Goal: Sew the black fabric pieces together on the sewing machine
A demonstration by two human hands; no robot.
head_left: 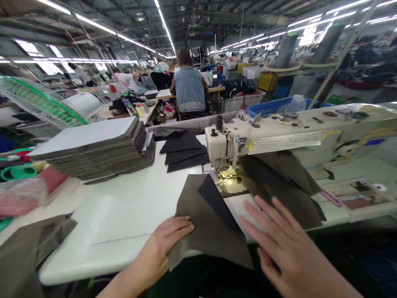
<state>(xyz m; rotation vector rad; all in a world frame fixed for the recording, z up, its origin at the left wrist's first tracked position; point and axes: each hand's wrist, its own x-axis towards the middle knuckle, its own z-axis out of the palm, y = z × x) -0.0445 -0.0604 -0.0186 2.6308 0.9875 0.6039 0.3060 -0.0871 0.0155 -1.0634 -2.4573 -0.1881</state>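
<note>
A grey-brown fabric piece lies at the table's front edge, its lower part hanging over. On its right side is a dark, nearly black fabric piece. My left hand grips the left edge of the grey-brown fabric, fingers together on top and thumb out of sight. My right hand is raised to the right of the fabric, fingers spread, with nothing in it. Just beyond the fabric stands the sewing machine's needle area, lit by a small lamp. More grey-brown fabric lies under the machine's arm.
A tall stack of cut fabric stands at the back left. Several black pieces lie beside the machine head. Grey-brown cloth drapes at the left corner. A parts tray sits right. Ahead, a person sits facing away.
</note>
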